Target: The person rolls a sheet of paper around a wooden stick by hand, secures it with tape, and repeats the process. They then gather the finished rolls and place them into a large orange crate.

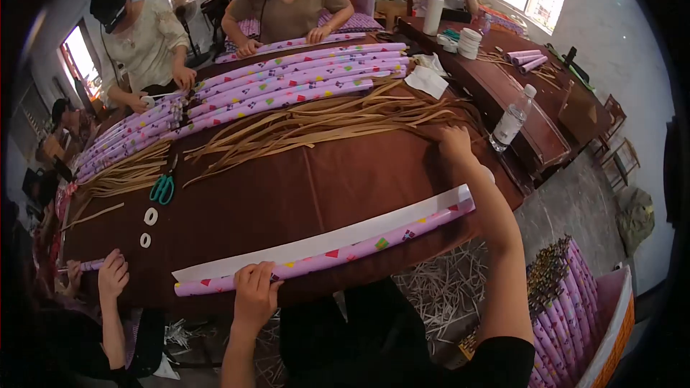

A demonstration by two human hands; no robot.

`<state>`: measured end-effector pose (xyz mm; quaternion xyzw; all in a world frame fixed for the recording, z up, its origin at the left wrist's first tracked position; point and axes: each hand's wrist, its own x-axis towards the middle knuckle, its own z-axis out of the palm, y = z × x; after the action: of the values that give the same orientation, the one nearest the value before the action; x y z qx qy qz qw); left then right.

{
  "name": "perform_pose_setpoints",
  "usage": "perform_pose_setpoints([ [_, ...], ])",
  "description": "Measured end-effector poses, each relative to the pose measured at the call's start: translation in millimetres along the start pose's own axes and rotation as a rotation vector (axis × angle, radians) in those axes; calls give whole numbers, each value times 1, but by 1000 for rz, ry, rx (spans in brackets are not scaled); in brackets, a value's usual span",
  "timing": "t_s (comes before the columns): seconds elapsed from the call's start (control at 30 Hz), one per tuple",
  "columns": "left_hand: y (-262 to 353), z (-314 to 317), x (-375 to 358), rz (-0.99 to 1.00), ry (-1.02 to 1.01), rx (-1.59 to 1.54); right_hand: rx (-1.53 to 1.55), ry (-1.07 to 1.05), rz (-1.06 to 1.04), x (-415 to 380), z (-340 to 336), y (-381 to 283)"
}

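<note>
A partly rolled sheet of pink patterned wrapping paper (352, 250) lies along the table's near edge, its white underside showing as a flap on the far side. The fingers of my left hand (256, 286) are curled over the roll left of its middle. My right hand (455, 144) reaches over the sheet's right end to the right ends of a spread of long brown strips (309, 126). Its fingers are bent down among the strip ends; what they pinch is too small to make out. A white round piece (489, 174) shows partly behind my right forearm.
Finished pink rolls (287, 86) lie across the far side. Teal scissors (162, 188) and two white rings (150, 217) are at left. A water bottle (512, 118) stands at right. Co-workers sit or stand around; a neighbour's hand (113, 274) is near left. Bundled rolls (568, 309) stand by the floor.
</note>
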<state>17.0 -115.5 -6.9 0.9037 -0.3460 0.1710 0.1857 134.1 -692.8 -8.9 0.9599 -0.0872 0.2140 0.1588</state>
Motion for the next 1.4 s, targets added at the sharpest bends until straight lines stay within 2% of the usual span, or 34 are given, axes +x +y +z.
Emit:
perform_pose_setpoints([
  [0.1, -2, 2, -2, 3, -4, -3, 69, -27, 38, 7, -1, 9],
  [0.13, -2, 1, -2, -6, -3, 3, 228, 9, 2, 5, -45, -6],
  [0.17, 0, 0, -1, -1, -1, 4, 232, 9, -5, 9, -41, -6],
  [0.23, 0, -1, 0, -2, 5, 4, 162, -89, 184, 20, -33, 1],
  [0.27, -1, 0, 0, 8, 10, 13, 161, -88, 177, 21, -25, 8],
  [0.37, -2, 2, -2, 14, 18, 17, 39, -35, 85, 25, -13, 29],
  [0.47, -1, 0, -1, 7, 17, 12, -3, 244, 2, 22, -30, 29],
  [0.5, -1, -1, -1, 8, 8, 11, -4, 249, -11, 21, -34, 25],
  [0.6, -1, -2, 0, 24, 22, 24, 86, 147, -27, 23, -19, 36],
  [0.8, -1, -2, 0, 11, 21, 16, 62, 72, -33, 29, -3, 51],
  [0.87, -1, -2, 0, 6, 27, 3, 24, 44, -2, 30, -20, 47],
  [0.93, -1, -1, -1, 3, 28, -9, -69, -89, -124, 26, -50, 42],
  [0.97, -2, -1, 0, 10, 33, -9, -71, -91, -127, 27, -51, 41],
  [1.0, -2, -1, 0, 18, 37, -9, -104, 56, -120, 28, -54, 39],
  [1.07, -1, -2, 0, 16, 31, -6, -139, 203, -112, 35, -58, 39],
  [1.13, -2, -1, 0, 15, 27, -2, 1203, -182, 333, 54, -67, 41],
  [1.17, -2, -1, -1, 9, 22, 6, 1353, -316, 441, 56, -109, 24],
  [1.27, -2, -1, -2, 5, 12, 7, 1635, -269, 363, 67, -145, 10],
  [1.37, -2, -2, -2, 8, 10, 3, 1906, -336, 223, 82, -156, 11],
  [1.4, -2, -2, -2, 10, 11, 5, 1904, -335, 224, 83, -159, 11],
])
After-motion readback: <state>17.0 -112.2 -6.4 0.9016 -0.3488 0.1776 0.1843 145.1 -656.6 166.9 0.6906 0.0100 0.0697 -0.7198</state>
